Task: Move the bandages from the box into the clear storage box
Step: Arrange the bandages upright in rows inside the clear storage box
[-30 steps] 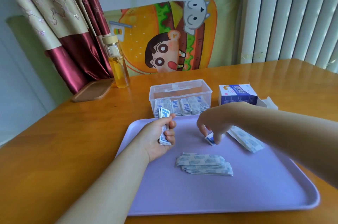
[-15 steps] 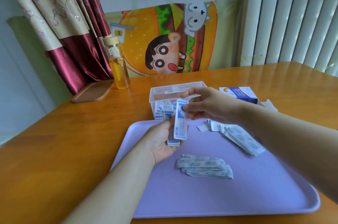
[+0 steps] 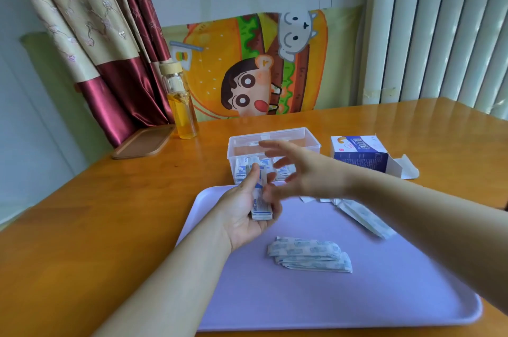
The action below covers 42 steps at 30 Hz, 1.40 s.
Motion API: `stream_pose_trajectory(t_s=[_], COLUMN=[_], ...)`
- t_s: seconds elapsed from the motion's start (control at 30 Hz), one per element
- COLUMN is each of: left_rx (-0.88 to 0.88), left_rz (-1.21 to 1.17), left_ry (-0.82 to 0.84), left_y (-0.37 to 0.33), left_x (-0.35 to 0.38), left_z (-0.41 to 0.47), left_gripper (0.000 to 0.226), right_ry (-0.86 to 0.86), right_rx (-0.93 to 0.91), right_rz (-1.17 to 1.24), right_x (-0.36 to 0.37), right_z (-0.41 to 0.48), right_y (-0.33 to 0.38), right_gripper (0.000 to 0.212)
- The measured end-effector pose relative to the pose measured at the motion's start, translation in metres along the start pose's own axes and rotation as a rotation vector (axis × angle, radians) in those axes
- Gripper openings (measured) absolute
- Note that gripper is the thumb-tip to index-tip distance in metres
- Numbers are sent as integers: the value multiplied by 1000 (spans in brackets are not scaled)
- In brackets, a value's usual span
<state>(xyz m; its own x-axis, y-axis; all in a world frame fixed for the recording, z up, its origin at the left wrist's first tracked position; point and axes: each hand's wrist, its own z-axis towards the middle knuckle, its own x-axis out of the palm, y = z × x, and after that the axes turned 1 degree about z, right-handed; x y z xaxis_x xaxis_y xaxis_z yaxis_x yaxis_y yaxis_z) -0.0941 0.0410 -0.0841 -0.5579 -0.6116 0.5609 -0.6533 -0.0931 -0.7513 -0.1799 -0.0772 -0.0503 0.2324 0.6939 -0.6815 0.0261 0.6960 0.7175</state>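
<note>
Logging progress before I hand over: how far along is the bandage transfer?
Done: a row of bandages stands in the clear storage box. In hand: the left hand grips a small stack; the right hand is open beside it. Left: a pile and a fanned strip lie on the purple tray. Whether the cardboard box is empty cannot be seen.

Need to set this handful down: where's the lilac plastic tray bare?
Bare: between the flat pile of white-blue bandages and the tray's near rim. Crowded: the far edge, by left hand, right hand and the loose bandage row.
</note>
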Motion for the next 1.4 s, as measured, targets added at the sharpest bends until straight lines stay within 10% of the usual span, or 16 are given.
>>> stream_pose_trajectory(t_s=[0.13,0.53,0.77,0.97,1.1,1.4], left_rx=[9,187,312,349,419,177], left_rz=[188,487,629,772,1330,2033], left_ry=[66,23,100,83,-16,40], left_y=[1,-16,-69,-98,-114,-131], left_x=[5,17,23,36,32,7], left_z=[-1,-4,20,53,79,130], left_gripper=[18,24,10,5,22,50], right_ry=[79,-116,-214,-356,-545,-36], right_rx=[-112,-218,-82,-45,-17,582], right_rz=[-448,-579,78,317,130,96], right_x=[17,-1,-46,-49,-55,-51], right_z=[-9,4,41,79,105,161], right_y=[4,15,23,9,-6,-59], right_gripper=[129,122,17,5,15,4])
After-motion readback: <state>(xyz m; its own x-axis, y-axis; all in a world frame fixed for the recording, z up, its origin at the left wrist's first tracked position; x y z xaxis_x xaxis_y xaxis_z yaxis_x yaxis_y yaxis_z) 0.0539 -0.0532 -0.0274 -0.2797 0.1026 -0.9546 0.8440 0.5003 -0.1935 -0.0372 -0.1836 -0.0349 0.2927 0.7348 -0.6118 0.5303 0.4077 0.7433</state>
